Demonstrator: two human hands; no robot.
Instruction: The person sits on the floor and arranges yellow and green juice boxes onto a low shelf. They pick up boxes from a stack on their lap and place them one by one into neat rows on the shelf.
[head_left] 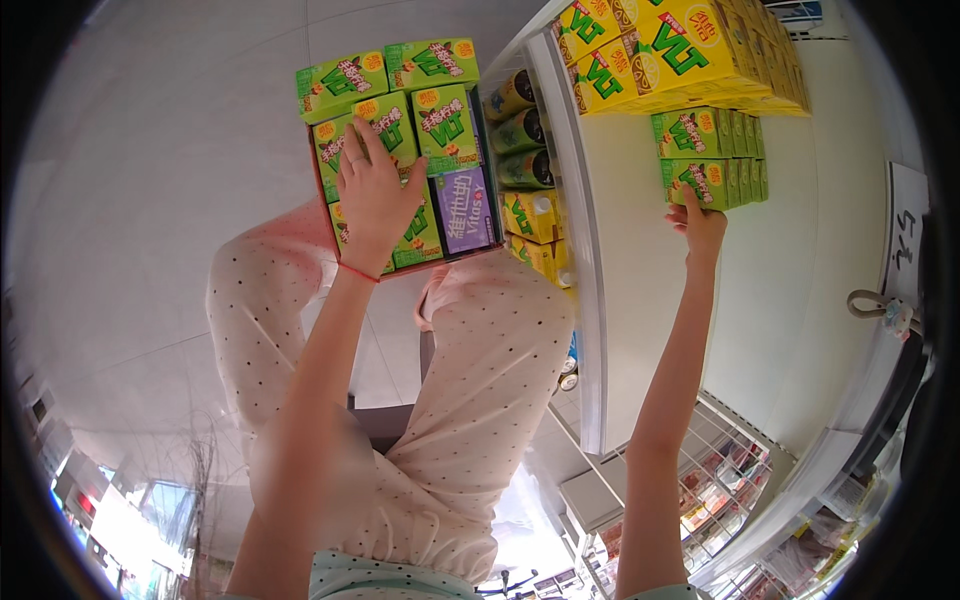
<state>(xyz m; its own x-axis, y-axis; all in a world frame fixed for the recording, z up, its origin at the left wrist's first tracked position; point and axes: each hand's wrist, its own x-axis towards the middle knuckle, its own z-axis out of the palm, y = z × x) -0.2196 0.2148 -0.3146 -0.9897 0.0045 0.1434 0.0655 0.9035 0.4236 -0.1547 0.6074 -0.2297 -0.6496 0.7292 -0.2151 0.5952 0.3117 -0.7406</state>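
Note:
My left hand (pixel 378 200) lies with spread fingers over green drink cartons (pixel 383 125) packed in a shallow red-edged box (pixel 420 262) by my knees. A purple carton (pixel 465 210) sits in the box's near right corner. Two more green cartons (pixel 432 64) lie across its far end. On the white shelf at the right, my right hand (pixel 697 225) touches the front of a stack of green multipacks (pixel 697 183) with its index finger stretched out. The other fingers are partly bent, with nothing seen in them.
Yellow drink packs (pixel 690 55) are stacked at the far end of the shelf (pixel 640 300). Bottles (pixel 520 133) and yellow cartons (pixel 533 217) stand on a lower level behind the shelf edge. A wire basket (pixel 725 470) with packages is near my right elbow. Grey tiles (pixel 200 130) cover the floor.

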